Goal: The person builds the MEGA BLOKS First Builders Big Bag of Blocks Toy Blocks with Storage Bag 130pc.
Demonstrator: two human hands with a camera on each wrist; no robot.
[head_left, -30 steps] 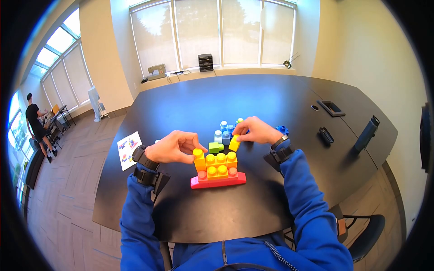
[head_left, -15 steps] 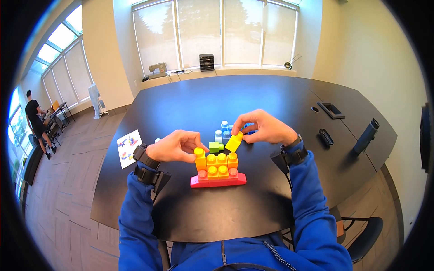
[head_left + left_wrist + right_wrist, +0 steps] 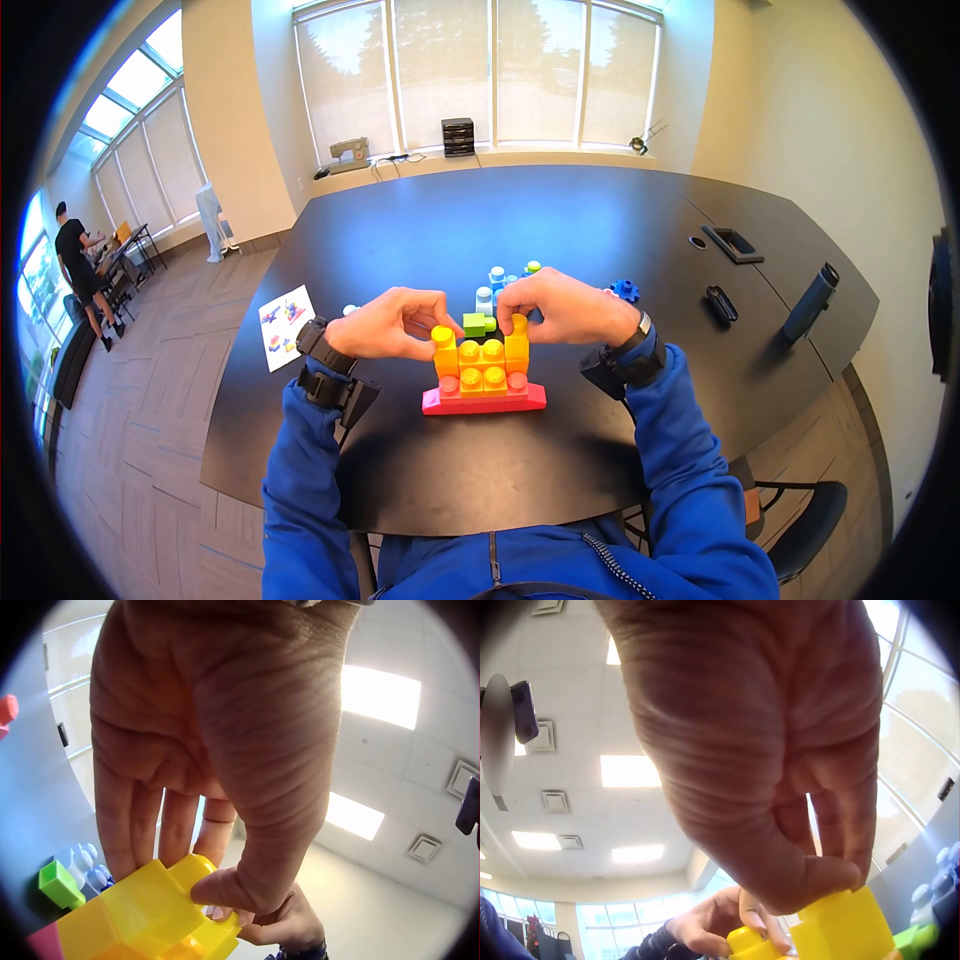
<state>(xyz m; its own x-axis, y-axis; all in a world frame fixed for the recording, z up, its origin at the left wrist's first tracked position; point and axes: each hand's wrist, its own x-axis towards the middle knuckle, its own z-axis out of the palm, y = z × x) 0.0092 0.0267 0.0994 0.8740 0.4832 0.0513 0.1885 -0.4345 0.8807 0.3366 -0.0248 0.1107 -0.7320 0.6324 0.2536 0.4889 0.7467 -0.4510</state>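
Observation:
A stack of yellow toy building blocks (image 3: 481, 367) stands on a red base (image 3: 484, 402) at the near side of the table. My left hand (image 3: 390, 325) pinches the taller yellow block (image 3: 445, 353) at the stack's left end, its thumb flat against it in the left wrist view. Over the right end, my right hand (image 3: 578, 308) pinches a yellow block (image 3: 840, 926) between thumb and fingers; it sits upright in line with the stack's right column. Just behind lies a green block (image 3: 475, 325), and beyond that are light blue blocks (image 3: 485, 300).
A printed picture sheet (image 3: 287, 328) lies to the left. Right of my hand is a dark blue gear-like piece (image 3: 625, 290). Farther right are a black case (image 3: 720, 304) and a dark bottle (image 3: 810, 303). Another person (image 3: 80, 260) stands far left.
My right hand has carried the yellow block left and down from beside the green block onto the stack's right end, turning it upright. The left hand keeps its place at the left end.

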